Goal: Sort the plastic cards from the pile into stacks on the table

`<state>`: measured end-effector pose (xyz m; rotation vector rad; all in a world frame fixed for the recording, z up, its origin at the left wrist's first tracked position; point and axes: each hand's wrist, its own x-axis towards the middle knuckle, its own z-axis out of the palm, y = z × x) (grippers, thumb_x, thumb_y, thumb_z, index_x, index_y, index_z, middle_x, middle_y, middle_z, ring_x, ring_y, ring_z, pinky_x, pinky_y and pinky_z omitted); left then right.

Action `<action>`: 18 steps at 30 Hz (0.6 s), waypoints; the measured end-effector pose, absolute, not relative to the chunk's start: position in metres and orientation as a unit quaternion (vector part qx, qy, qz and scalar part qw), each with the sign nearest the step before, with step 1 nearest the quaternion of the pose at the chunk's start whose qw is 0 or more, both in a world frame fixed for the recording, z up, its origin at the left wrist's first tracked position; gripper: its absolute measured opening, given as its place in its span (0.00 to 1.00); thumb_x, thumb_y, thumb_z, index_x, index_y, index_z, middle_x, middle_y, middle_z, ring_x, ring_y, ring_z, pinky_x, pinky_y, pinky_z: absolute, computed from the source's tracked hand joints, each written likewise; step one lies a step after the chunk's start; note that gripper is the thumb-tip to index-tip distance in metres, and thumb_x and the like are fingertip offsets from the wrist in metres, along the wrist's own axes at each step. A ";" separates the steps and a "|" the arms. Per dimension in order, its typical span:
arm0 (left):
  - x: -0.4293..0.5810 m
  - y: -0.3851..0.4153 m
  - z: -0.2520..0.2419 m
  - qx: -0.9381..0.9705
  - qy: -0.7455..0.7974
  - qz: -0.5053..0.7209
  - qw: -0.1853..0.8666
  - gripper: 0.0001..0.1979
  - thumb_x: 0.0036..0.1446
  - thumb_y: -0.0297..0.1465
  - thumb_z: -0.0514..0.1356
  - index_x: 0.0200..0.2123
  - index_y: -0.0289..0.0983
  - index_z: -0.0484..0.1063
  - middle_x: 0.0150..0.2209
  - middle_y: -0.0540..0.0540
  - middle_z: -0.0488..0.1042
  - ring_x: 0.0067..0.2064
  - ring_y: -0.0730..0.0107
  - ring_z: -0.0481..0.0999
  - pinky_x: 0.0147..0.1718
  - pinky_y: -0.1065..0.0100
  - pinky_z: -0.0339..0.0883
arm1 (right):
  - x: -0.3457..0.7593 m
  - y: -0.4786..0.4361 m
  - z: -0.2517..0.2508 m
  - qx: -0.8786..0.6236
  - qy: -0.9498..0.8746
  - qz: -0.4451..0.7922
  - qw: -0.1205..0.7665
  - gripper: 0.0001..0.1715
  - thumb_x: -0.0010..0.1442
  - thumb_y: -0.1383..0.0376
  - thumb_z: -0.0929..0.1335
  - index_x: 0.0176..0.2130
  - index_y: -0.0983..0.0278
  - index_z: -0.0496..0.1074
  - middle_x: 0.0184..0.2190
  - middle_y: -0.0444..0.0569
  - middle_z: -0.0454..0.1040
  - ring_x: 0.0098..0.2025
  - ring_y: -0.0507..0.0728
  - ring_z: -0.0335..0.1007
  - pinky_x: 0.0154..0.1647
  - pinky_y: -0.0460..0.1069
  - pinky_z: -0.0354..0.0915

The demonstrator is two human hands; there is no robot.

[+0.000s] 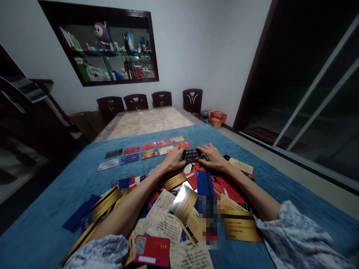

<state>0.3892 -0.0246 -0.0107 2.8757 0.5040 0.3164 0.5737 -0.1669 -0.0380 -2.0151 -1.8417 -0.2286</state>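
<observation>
A black card (192, 155) with pale lettering is gripped at its two short ends, my left hand (174, 160) on one side and my right hand (212, 157) on the other. It is at the far edge of a loose heap of cards, where gold cards (183, 203), a blue card (204, 182), a red card (153, 249) and cream printed cards (165, 224) overlap. Left of my hands, several cards lie face up in two rows, among them a blue card (129, 158) and a red card (148, 146). My forearms hide part of the heap.
A blue cloth (70, 175) covers the near part of the long table (146, 121). Dark chairs (192, 101) stand at its far end and side. A shelf niche (112, 52) is set in the wall, and a dark sliding door (303, 93) is at the right.
</observation>
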 end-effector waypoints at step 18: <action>0.390 -0.014 -0.015 0.981 0.139 0.105 0.086 0.19 0.54 0.34 0.62 0.50 0.37 0.72 0.52 0.39 0.67 0.54 0.52 0.66 0.53 0.52 0.64 | 0.586 -0.169 -0.028 -0.692 -0.697 -0.089 0.167 0.27 0.59 0.53 0.71 0.56 0.57 0.74 0.51 0.58 0.73 0.53 0.67 0.59 0.45 0.58 0.60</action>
